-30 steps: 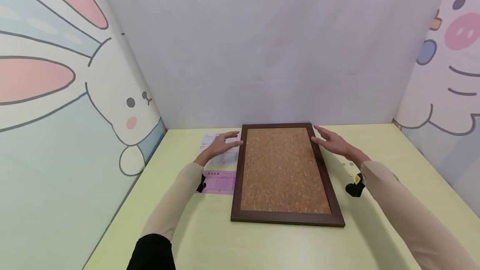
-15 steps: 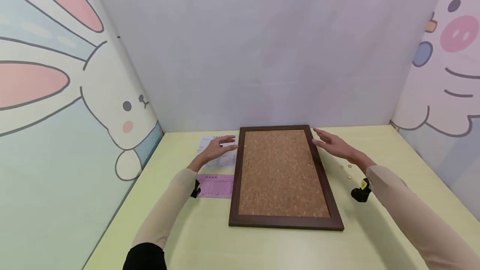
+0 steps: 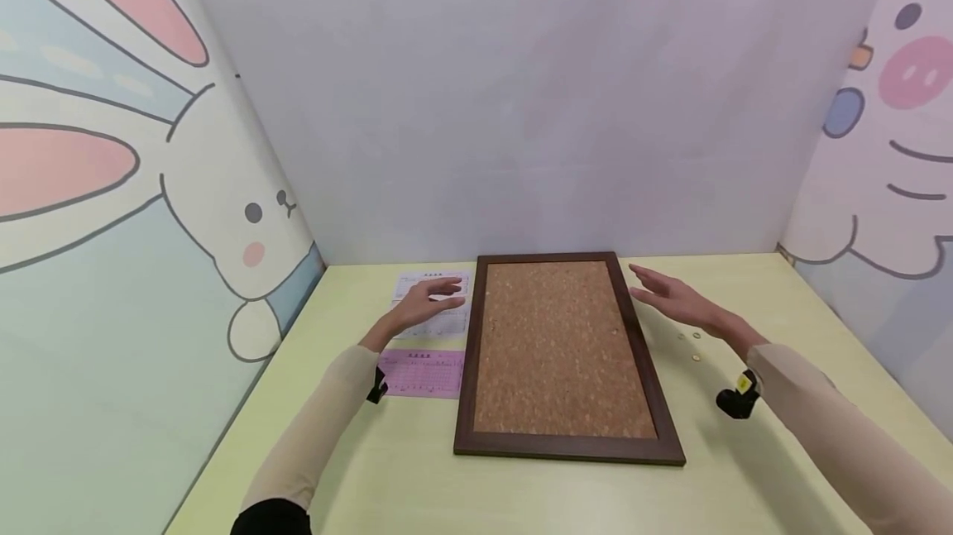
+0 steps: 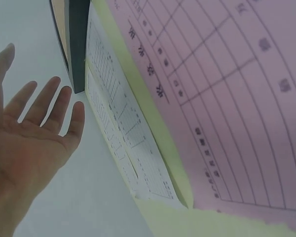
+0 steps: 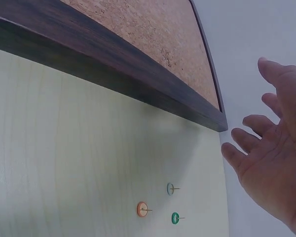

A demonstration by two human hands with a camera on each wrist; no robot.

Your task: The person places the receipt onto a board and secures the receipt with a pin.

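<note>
So the corkboard (image 3: 562, 353) is lying flat on the surface (image 3: 566, 502), right between the two hands. My guess: fairly light for its size, stiff all over, not slippery. The cork's probably the soft bit that would dent or crumble, so I'd grab the dark frame (image 3: 569, 446) instead, one long side rail per hand, about midway along so it doesn't tip.

Pose-wise, left hand (image 3: 423, 303) and right hand (image 3: 679, 302) are both empty, fingers loosely extended, palms turned inward, just outside the far part of the side rails and not touching. Watch the pushpins (image 5: 142, 209) on the near side of the right hand, points sticking up. Pink sheet (image 3: 423, 374) is on the near side of the left hand.
</note>
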